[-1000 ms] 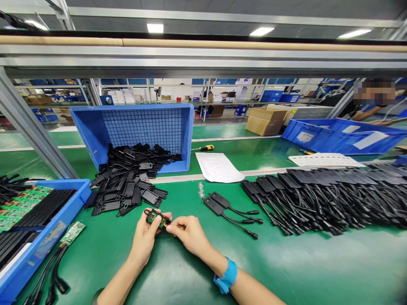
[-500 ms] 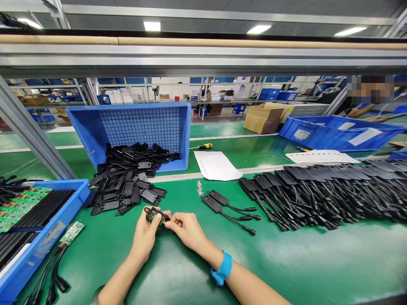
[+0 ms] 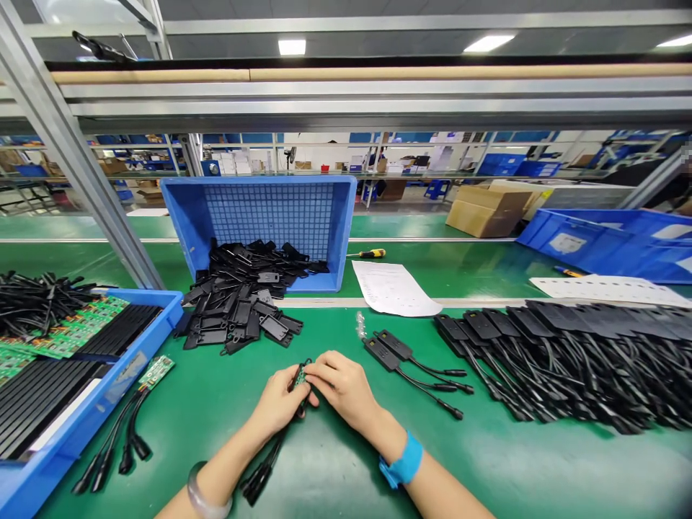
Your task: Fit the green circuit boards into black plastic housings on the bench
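Observation:
My left hand (image 3: 281, 400) is closed around a black casing with a green circuit board (image 3: 301, 376) in it, held over the green bench. Black cables (image 3: 262, 472) hang from it toward the bench's near edge. The fingers of my right hand (image 3: 340, 386) pinch the upper part of the same casing. Left of my hands lies a loose circuit board (image 3: 156, 373) with black cables. On the right are a few closed black units (image 3: 383, 353) with cables, beside small clear pieces (image 3: 360, 326).
A tipped blue bin (image 3: 346, 238) spills black casings (image 3: 243, 313). Another blue bin (image 3: 173, 310) at left holds boards and black strips. Many cabled units (image 3: 540, 324) line the right. Paper (image 3: 397, 288), a screwdriver (image 3: 373, 254) and a carton (image 3: 481, 211) stand behind.
The view has shifted left. The casing in my hands has turned from lying across to nearly upright, and its cables now show below. My right hand has moved onto its top.

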`<state>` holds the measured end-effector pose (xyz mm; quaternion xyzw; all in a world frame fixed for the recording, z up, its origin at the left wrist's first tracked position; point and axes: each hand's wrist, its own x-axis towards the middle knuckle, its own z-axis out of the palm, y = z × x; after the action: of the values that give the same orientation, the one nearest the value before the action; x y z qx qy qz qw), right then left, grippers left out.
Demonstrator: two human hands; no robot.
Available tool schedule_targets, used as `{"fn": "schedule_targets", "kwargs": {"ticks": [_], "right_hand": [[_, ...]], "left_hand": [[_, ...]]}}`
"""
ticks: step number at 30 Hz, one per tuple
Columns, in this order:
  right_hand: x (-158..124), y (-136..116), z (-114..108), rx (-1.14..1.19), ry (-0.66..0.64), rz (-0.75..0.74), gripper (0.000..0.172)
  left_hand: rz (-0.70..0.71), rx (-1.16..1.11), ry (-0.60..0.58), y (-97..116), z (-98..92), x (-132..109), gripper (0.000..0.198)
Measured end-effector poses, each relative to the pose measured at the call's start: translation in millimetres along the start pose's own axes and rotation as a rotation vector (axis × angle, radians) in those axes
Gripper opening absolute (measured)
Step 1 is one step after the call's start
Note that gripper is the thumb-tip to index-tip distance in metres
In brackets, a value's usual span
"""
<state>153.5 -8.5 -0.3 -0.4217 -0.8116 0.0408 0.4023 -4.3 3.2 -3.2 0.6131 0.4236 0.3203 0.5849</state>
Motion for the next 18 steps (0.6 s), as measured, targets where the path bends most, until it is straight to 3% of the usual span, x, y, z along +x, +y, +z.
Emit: {"fn": "schedule_targets", "kwargs": {"ticks": [18], "right_hand": [[-2.0,2.3,7.5,-0.019,0.047,-0.032,0.032]], "left_hand": [[0.02,0.192,0.02,-5.2,-0.5,0.1,0.015]]}}
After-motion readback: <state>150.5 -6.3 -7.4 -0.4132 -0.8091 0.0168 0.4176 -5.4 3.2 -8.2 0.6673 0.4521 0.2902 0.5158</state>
